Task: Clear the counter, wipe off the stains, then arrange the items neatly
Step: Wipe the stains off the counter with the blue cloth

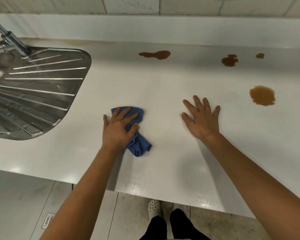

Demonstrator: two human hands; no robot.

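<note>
Left hand [119,128] is pressing a blue cloth [137,144] onto the white tabletop [163,80], fingers [128,116] lying spread over the bunched upper part, thumb side tucked against a fold; whether they are truly clenching it, cannot tell. A loose tail of cloth is trailing out toward the front edge.

Right hand [202,118] is resting flat on the tabletop, fingers straight and splayed, holding nothing, seemingly bracing.

Four brown stains are sitting unwiped, all apart from the cloth:
- long stain [155,54], far side, centre
- blotch [229,60], far right
- small spot [260,55], beyond the blotch
- round puddle [262,95], nearest the right hand, just beyond its fingertips

Steel drainboard [36,90] and tap [10,38] are lying to the left. No loose items are showing, so clearing looks done; wiping looks barely started; arranging is yet to come.

Risks, as judged:
- The stains are looking wet and glossy; a sweeping pass with a bunched cloth could be smearing them wider rather than lifting them.
- The braced right hand is sitting close to the puddle; sliding it right would be dragging liquid across the tabletop.
- The trailing tail could be streaking a wiped area.
- A loaded cloth may be redepositing brown unless rinsed.
</note>
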